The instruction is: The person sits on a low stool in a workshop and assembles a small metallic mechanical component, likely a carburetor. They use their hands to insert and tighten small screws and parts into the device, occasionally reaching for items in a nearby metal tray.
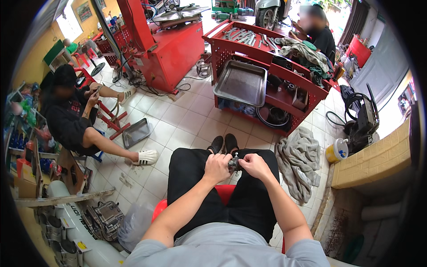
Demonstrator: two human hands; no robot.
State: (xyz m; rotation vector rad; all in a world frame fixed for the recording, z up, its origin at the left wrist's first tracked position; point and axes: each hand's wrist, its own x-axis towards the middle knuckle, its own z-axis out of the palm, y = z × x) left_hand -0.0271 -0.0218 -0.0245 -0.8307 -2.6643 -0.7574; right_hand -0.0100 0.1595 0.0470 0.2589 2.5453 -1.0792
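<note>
Left hand (pixel 217 167) clasping small metal part (pixel 234 163), right hand (pixel 255 165) fingers pinching opposite side; best keep left steady, right light.

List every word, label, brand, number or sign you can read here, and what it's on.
I don't copy wording, but here is where it stands.
Long white cylinder: large dark lettering.
Black cloth top, left side: reddish print, too small to read.
White-and-yellow plastic bucket: markings too small to read.
Small dark metal part between left hand and right hand: no lettering discernible.
</note>
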